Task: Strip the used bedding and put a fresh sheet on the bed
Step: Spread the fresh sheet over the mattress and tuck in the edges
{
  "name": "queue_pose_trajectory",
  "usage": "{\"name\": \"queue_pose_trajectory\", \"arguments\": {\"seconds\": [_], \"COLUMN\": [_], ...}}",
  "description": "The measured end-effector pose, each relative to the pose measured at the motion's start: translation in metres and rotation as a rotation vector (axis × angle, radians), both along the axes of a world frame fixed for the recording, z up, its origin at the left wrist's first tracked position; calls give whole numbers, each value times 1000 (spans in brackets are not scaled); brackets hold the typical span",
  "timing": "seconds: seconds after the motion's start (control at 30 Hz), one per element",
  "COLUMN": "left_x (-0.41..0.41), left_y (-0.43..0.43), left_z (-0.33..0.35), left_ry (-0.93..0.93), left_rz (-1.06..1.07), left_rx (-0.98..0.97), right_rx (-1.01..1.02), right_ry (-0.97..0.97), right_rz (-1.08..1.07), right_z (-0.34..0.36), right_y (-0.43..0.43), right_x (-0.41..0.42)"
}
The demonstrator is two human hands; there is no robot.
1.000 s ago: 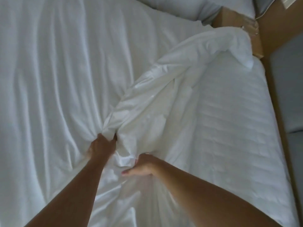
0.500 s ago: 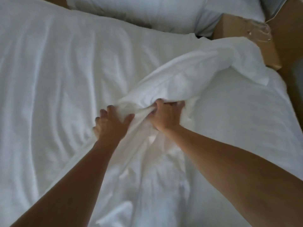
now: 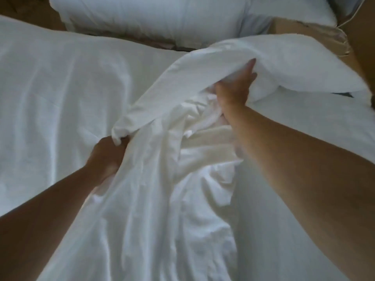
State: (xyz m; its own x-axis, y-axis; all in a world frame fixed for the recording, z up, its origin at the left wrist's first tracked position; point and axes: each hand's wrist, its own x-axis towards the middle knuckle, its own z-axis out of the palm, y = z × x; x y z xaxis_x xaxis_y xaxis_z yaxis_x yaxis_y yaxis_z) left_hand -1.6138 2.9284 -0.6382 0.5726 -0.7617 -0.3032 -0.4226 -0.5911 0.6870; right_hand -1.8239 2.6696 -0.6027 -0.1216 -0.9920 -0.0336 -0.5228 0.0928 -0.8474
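Most of the view is a white bed (image 3: 308,138) in dim, soft light. At its far end lies a white pillow (image 3: 152,15), and a brown surface (image 3: 361,31) shows past the far right corner.

The sheet (image 3: 60,94) lies flat and faintly creased over the left half of the bed. On the right half it is peeled back, and the bed under it shows pale and smooth.

Between the two halves the sheet is gathered into a long rumpled ridge. Its long axis runs from the near edge, low in the middle, up and away toward the far right corner. There the loose end is lifted into a puffed fold that points at the brown surface.

The left hand (image 3: 107,155) sits on the left flank of the ridge, about halfway along, with its fingers curled tight round a bunch of cloth. The right hand (image 3: 233,92) is farther along on the right flank, pushed in beneath the lifted fold. One finger shows straight against the cloth and the rest are hidden, so I cannot tell whether this hand grips the fold or only props it. The near part of the ridge passes between the two forearms.
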Motion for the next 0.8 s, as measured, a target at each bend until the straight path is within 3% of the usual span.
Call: {"name": "queue_pose_trajectory", "arguments": {"seconds": [0.07, 0.1, 0.17, 0.23, 0.27, 0.33, 0.37, 0.43, 0.5, 0.57, 0.7, 0.8], "left_x": [4, 12, 54, 98, 119, 128, 126, 118, 132, 150, 160, 158], "left_y": [5, 2, -17, -35, -45, -56, -64, -95, -129, -148, -157, -154], "left_z": [10, 13, 14, 7, -4, -40, -63, -80, -89, -110, -131, -131], "left_ry": [489, 564, 468, 111, -115, -589, -716, -739, -763, -874, -889, -846], "left_rz": [-188, -277, -362, -211, -186, -187, -200, -127, -94, -150, -192, -200], "left_rx": [69, 92, 51, 0, 76, 264, 286, 185, 77, 130, 99, 135], "right_rx": [-32, -13, 61, 189, 223, 208, 170, 23, -159, -255, -179, 81], "right_ry": [-57, -23, 150, 349, 412, 505, 549, 688, 885, 1050, 1005, 867], "right_rz": [247, 396, 663, 848, 873, 694, 531, 315, 336, 380, 268, 152], "right_z": [12, 13, 7, -11, -25, -44, -50, -59, -78, -106, -103, -83], "right_y": [-21, -24, -29, -24, -34, -58, -66, -76, -73, -68, -88, -128], "right_x": [31, 50, 91, 102, 108, 111, 116, 126, 144, 158, 164, 166]}}
